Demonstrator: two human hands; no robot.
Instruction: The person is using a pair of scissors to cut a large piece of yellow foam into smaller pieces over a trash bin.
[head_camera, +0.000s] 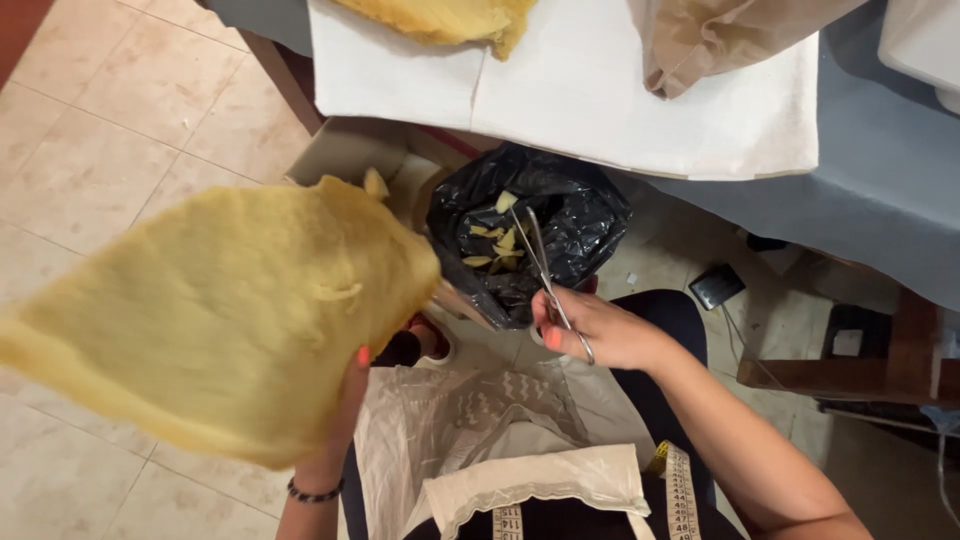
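The left hand (335, 430) pinches a big yellow fuzzy cloth (215, 310) held up over the floor. The right hand (590, 330) grips scissors (545, 275) — blades closed, I think — above the black trash bag (525, 240). The cloth hides the blades a bit, so a snip could nick it — or scraps could miss the bag.

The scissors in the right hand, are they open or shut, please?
Open: the scissors in the right hand show two blades spread apart over the black bin bag.

Bright even indoor light, soft shadows under table edge. Yellow fleece piece (220, 320) motion-blurred at left. Centre sharp, no glare, mild wide-angle stretch at corners.
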